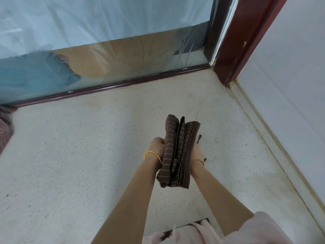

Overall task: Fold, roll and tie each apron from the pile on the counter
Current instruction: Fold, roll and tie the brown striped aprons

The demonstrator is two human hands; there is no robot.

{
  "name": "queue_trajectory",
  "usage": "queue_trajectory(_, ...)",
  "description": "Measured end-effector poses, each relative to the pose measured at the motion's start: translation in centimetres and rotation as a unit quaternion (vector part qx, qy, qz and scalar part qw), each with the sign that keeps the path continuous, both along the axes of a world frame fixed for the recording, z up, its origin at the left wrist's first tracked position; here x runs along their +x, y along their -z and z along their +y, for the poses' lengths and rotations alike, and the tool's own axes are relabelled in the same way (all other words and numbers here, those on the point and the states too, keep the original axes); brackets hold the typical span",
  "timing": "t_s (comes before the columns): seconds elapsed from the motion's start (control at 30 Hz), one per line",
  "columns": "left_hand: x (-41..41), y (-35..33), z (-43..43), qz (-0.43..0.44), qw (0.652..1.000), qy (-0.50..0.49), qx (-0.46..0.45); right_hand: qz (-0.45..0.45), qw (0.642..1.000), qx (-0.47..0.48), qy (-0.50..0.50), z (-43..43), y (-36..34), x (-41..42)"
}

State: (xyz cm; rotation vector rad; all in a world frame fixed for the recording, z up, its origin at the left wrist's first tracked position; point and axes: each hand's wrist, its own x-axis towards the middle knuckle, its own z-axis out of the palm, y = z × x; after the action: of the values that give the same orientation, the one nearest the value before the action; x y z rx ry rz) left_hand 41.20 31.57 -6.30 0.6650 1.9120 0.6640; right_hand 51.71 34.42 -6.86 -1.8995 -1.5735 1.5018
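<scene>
A brown apron with thin pale stripes (pixel 177 152), folded into a long narrow bundle of several layers, is held above the speckled counter (pixel 88 155). My left hand (pixel 157 144) grips its left side, fingers hidden under the cloth. My right hand (pixel 196 152) holds the right side and is mostly hidden behind the folds. A dark strap end (pixel 199 138) sticks out near my right hand. More brown striped cloth (pixel 5 127) lies at the far left edge of the counter.
A glass panel with a leaf pattern (pixel 105 50) stands along the counter's back edge on a dark rail. A dark red post (pixel 237 41) and a pale wall (pixel 290 85) close the right side. Pink clothing (pixel 255 229) shows at the bottom.
</scene>
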Motion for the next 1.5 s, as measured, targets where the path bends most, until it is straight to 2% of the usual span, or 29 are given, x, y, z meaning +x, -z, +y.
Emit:
queue_trajectory(0.1,0.4,1.1,0.2,0.051,0.998,-0.010,0.026,-0.086,0.992,0.027,-0.084,0.3,-0.9,-0.4)
queue_trajectory(0.2,0.5,2.5,0.3,0.077,0.997,-0.005,0.015,-0.172,0.971,0.042,-0.157,0.8,-0.9,-0.1)
queue_trajectory(0.27,0.5,2.8,0.3,0.092,0.996,-0.001,0.010,-0.191,0.963,0.057,-0.181,0.9,-1.1,-0.1)
queue_trajectory(0.4,0.9,1.7,0.0,0.076,0.997,-0.009,0.004,-0.145,0.971,0.078,-0.172,1.3,-0.7,-0.5)
queue_trajectory(0.53,0.7,1.6,0.0,0.062,0.995,-0.081,0.008,-0.125,0.978,0.068,-0.153,1.4,-0.6,-0.9)
queue_trajectory(0.6,0.3,2.0,0.1,0.057,0.991,-0.121,0.003,-0.073,0.990,0.051,-0.105,1.4,-0.9,-1.0)
queue_trajectory(0.73,-0.5,2.3,-0.1,0.103,0.985,-0.137,-0.018,0.066,0.998,0.012,-0.014,0.5,-1.5,-1.2)
queue_trajectory(0.8,-0.8,2.1,-0.1,0.125,0.982,-0.142,-0.010,0.123,0.991,-0.040,-0.027,-0.1,-2.1,-1.2)
queue_trajectory(0.87,-0.7,1.6,-0.1,0.142,0.981,-0.129,-0.004,0.122,0.988,-0.056,-0.073,-0.4,-2.4,-1.2)
queue_trajectory(1.03,-0.8,0.7,-0.3,0.170,0.983,-0.049,0.046,0.044,0.993,0.023,-0.104,0.7,-1.7,-1.2)
queue_trajectory(1.1,-1.2,0.3,-0.5,0.195,0.980,0.034,0.031,-0.006,0.990,0.069,-0.120,1.3,-1.5,-0.9)
queue_trajectory(1.23,-1.8,-1.4,-1.1,0.322,0.921,0.214,-0.040,-0.083,0.978,0.111,-0.158,1.7,-0.8,-0.8)
queue_trajectory(1.3,-1.5,-2.5,-1.2,0.352,0.899,0.256,-0.047,-0.133,0.962,0.137,-0.194,1.7,-0.8,-0.8)
queue_trajectory(1.43,-0.8,-3.6,-1.6,0.237,0.943,0.230,-0.034,-0.235,0.917,0.172,-0.273,1.5,-0.8,-0.9)
queue_trajectory(1.5,-0.1,-3.7,-1.7,0.257,0.939,0.228,-0.017,-0.267,0.901,0.164,-0.301,1.2,-0.4,-1.1)
